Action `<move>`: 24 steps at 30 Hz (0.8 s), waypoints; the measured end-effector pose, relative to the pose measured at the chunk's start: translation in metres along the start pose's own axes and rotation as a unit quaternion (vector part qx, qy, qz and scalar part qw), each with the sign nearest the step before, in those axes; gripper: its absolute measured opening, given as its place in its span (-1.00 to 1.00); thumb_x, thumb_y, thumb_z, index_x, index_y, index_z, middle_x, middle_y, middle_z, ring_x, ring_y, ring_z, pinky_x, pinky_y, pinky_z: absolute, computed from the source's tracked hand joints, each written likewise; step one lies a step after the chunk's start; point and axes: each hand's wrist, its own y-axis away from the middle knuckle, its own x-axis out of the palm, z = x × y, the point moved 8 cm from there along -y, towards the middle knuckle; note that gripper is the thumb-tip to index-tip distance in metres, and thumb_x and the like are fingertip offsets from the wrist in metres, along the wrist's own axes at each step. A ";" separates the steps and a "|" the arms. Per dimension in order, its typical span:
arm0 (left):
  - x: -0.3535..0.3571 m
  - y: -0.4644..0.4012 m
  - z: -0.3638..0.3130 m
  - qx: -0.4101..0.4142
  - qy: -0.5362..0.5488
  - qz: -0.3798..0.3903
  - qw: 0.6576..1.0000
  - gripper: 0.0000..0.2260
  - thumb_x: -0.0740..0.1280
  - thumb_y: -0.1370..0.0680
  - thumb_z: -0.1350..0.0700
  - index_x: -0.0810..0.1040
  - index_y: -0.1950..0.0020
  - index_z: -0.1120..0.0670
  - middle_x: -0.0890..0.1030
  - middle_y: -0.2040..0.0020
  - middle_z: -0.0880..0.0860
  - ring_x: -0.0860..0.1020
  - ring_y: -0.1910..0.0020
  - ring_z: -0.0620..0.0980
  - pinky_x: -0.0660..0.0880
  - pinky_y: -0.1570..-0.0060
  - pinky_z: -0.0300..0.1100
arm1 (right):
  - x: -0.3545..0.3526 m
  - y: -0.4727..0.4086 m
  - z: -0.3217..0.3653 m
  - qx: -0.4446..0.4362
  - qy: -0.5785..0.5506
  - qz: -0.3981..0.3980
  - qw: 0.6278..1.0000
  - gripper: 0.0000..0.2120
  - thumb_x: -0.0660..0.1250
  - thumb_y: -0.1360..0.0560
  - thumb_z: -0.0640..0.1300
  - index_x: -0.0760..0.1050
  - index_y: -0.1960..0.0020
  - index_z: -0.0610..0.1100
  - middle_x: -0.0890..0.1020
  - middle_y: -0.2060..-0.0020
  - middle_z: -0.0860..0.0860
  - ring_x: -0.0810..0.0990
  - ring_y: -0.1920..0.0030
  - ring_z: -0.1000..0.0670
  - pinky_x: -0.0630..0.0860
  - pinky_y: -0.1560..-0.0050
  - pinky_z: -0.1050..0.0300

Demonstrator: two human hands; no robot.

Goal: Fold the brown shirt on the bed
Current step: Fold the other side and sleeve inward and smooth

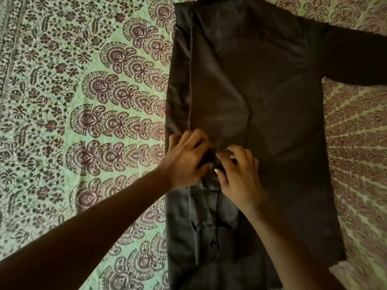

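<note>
The dark brown, smooth-woven button shirt (pixel 261 91) lies flat and lengthwise on the bed, its left side already folded over the middle so the button placket shows nearer the wearer, while the other sleeve (pixel 356 57) reaches out flat to the right of the shirt body. Both hands sit on the folded panel at mid-length: the left hand (pixel 186 158) has its fingers curled, pinching a bit of cloth, and the right hand (pixel 238 172), touching it, presses with bent fingers on the same ridge. The step looks like tidying this first fold. Done well, it means smoothing along the crease, keeping the edge straight and parallel to the shirt's side, before turning the spread sleeve inward. Around the shirt lies the green bedsheet printed with maroon paisley fans (pixel 83 101).
</note>
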 end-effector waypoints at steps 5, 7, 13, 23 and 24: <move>0.044 0.063 -0.004 -0.002 -0.079 0.152 0.985 0.06 0.23 -0.38 -0.48 -0.08 -0.68 0.04 -0.15 -0.69 0.06 -0.08 -0.67 0.10 0.03 -0.51 0.26 | 0.005 0.058 0.010 -0.055 0.000 0.019 0.998 -0.79 0.50 -0.45 -0.13 0.67 -0.08 -0.07 0.55 -0.08 -0.06 0.56 -0.02 -0.15 0.55 0.07 -0.11; 0.044 0.075 -0.006 -0.010 -0.079 0.139 0.987 0.07 0.22 -0.38 -0.48 -0.11 -0.68 0.07 -0.21 -0.69 0.06 -0.16 -0.67 0.07 -0.02 -0.53 0.28 | 0.001 0.080 0.010 -0.043 -0.006 0.010 0.999 -0.79 0.37 -0.52 0.00 0.68 -0.07 -0.05 0.55 -0.15 -0.03 0.54 -0.12 -0.12 0.53 -0.01 -0.11; 0.042 0.093 -0.009 -0.044 -0.091 0.140 0.985 0.08 0.27 -0.37 -0.44 -0.07 -0.68 0.10 -0.25 -0.68 0.04 -0.20 -0.67 0.01 -0.08 -0.54 0.31 | 0.012 0.128 0.018 -0.034 -0.028 0.058 0.997 -0.61 0.30 -0.55 0.13 0.65 -0.22 -0.07 0.50 -0.39 -0.11 0.47 -0.40 -0.20 0.54 -0.14 -0.20; 0.024 0.115 -0.016 -0.297 0.267 -0.093 0.912 -0.56 0.50 -0.48 0.17 0.52 -0.35 0.06 0.32 -0.37 0.07 0.49 -0.29 0.14 0.54 -0.31 0.05 | 0.010 0.139 0.021 0.011 -0.157 0.033 0.987 -0.65 0.57 -0.46 -0.10 0.66 -0.18 -0.23 0.50 -0.37 -0.19 0.55 -0.34 -0.22 0.63 -0.21 -0.10; 0.026 0.119 -0.012 -0.339 0.306 -0.109 0.883 -0.62 0.50 -0.49 0.22 0.54 -0.28 0.06 0.37 -0.28 0.07 0.56 -0.19 0.13 0.60 -0.21 -0.02 | 0.007 0.139 0.021 0.016 -0.160 0.016 0.987 -0.68 0.57 -0.46 -0.13 0.67 -0.16 -0.24 0.51 -0.35 -0.19 0.58 -0.30 -0.22 0.63 -0.20 -0.06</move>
